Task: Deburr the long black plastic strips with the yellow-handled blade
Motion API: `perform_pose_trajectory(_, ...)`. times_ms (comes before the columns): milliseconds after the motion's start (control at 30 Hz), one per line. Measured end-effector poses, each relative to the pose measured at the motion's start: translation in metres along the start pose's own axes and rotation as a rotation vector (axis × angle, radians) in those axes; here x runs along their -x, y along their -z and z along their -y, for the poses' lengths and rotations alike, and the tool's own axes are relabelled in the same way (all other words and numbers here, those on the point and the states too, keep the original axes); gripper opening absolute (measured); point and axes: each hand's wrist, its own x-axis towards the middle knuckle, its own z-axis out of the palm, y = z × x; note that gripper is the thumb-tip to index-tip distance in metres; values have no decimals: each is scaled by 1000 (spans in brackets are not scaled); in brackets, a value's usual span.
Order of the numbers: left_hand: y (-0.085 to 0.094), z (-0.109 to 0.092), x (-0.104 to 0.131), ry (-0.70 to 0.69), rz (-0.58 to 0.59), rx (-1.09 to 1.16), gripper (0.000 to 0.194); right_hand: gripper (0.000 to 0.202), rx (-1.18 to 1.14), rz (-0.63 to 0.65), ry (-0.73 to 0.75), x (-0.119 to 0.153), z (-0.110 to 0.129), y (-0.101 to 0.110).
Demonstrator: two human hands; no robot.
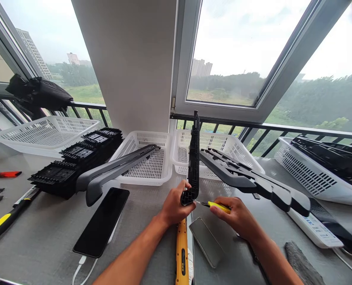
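My left hand [177, 202] is closed round the lower, curved end of a long black plastic part [195, 158], which stands nearly upright with its ribbed inner side towards me. In my right hand [238, 215] is a small yellow utility knife [220, 207], its tip pointing left and close to the part's lower end; whether it touches I cannot tell. Just below the hands lie a yellow-orange tool [181, 253] and a grey flat rectangular object [207, 242]. Similar dark grey plastic parts [238, 174] rest across the basket behind my right hand.
White baskets [160, 178] line the back of the grey table [146, 245]. Two more long parts [104, 176] lean on one. To the left are stacked black plastic pieces [57, 174], a phone [103, 221] and a yellow-black knife [6, 221]. A white power strip [318, 229] lies right.
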Motion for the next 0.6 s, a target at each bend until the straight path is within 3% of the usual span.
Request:
perform_pose_trajectory(167,1,-3,0,3,-2,31,28,58,17,-53,-4,0,2,1)
perform_pose_trajectory(600,1,-4,0,-19,-26,40,26,61,54,-42,35,0,1,0)
